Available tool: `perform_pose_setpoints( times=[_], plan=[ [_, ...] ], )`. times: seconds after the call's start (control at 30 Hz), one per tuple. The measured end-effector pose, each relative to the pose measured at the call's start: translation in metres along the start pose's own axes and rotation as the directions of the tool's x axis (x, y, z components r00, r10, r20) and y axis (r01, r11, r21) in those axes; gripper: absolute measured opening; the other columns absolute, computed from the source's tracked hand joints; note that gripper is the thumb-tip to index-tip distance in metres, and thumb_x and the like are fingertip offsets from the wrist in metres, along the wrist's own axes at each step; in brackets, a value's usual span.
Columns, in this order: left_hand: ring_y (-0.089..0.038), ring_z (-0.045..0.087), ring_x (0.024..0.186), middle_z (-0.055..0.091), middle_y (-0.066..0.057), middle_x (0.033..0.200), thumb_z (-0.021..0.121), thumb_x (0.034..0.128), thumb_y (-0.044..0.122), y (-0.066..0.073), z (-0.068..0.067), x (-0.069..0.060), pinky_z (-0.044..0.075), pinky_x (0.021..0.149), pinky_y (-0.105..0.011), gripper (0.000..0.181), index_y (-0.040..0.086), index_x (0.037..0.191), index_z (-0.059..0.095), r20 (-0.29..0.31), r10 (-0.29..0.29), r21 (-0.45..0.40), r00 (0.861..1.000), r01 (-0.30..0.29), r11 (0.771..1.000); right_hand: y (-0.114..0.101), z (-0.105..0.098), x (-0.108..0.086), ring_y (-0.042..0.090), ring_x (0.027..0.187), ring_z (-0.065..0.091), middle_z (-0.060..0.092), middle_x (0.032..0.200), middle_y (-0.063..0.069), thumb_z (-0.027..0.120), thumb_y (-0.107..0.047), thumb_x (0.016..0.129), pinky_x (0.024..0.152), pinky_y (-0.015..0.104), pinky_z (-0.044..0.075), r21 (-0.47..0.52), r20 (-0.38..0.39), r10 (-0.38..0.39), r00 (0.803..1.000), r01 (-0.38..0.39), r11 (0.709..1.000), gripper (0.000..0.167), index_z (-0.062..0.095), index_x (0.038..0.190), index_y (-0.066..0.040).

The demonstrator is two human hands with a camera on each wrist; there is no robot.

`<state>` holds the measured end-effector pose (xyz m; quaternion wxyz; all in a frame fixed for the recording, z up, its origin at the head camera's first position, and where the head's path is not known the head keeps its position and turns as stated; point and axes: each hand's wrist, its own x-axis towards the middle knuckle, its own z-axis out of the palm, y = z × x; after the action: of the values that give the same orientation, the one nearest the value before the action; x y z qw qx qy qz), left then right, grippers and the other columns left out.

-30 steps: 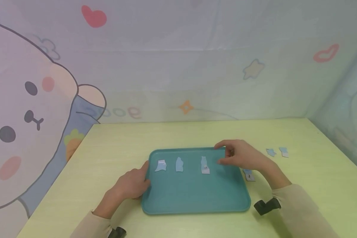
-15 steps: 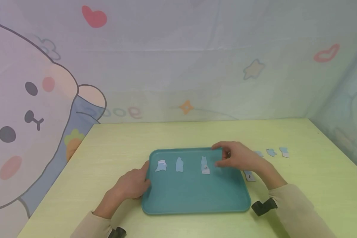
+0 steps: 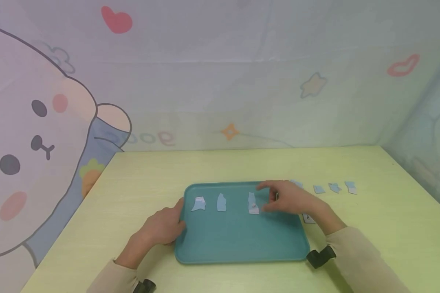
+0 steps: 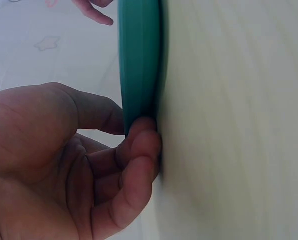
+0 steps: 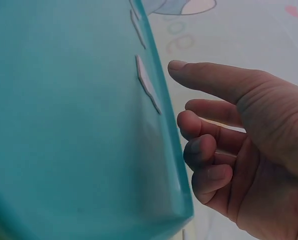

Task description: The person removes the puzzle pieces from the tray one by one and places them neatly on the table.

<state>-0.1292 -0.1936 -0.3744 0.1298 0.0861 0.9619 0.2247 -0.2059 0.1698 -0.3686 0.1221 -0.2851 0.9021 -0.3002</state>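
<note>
My left hand point(image 3: 163, 226) grips the left rim of the teal tray point(image 3: 238, 244); in the left wrist view its thumb is on one side of the rim and its fingers curl against the other. Three flat, irregular light blue and white puzzle pieces lie along the tray's far side: a left piece point(image 3: 199, 204), a middle piece point(image 3: 221, 202) and a right piece point(image 3: 253, 203). Above the tray's far right part hovers my right hand point(image 3: 291, 197), thumb extended and other fingers loosely bent, holding nothing. Its thumb and index finger are close to the right piece.
Off the tray's right side, several more pieces lie on the pale yellow table point(image 3: 370, 228), among them a blue piece point(image 3: 319, 189), a notched piece point(image 3: 335, 187) and a blue-white piece point(image 3: 350, 187). Another piece point(image 3: 309, 218) is partly hidden by my right wrist. A printed cloth point(image 3: 205, 81) hangs behind.
My right hand has moved a little left and toward me, nearer the right piece, uncovering pieces on the table behind it. My left hand and the tray have stayed put.
</note>
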Motion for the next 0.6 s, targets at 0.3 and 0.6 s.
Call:
perform_pose_setpoints(
  times=[0.3,0.6],
  plan=[
    [-0.013,0.046,0.046,0.053,-0.002,0.057,0.049,0.0985,0.008,0.0001,-0.0005,0.0,0.033,0.047,-0.028,0.071,-0.011,0.162,0.024,-0.006,0.008,0.011,1.0,-0.008,1.0,-0.001,0.0057,0.002,0.011,0.067,0.055,0.061,0.077,-0.005,0.082,-0.028,0.09,0.063,0.029,0.046,-0.049,0.039,0.016,0.999,-0.014,0.999,0.06,0.062,0.143,-0.007],
    [-0.013,0.046,0.046,0.053,-0.003,0.057,0.049,0.0989,0.009,0.0003,-0.0009,-0.0007,0.033,0.047,-0.027,0.071,-0.012,0.162,0.023,-0.001,0.006,0.002,1.0,-0.006,1.0,-0.0003,0.0081,0.0038,0.011,0.066,0.054,0.061,0.077,-0.004,0.082,-0.03,0.09,0.062,0.028,0.045,-0.053,0.054,0.03,0.998,-0.027,0.998,0.065,0.059,0.146,-0.006]
  ],
)
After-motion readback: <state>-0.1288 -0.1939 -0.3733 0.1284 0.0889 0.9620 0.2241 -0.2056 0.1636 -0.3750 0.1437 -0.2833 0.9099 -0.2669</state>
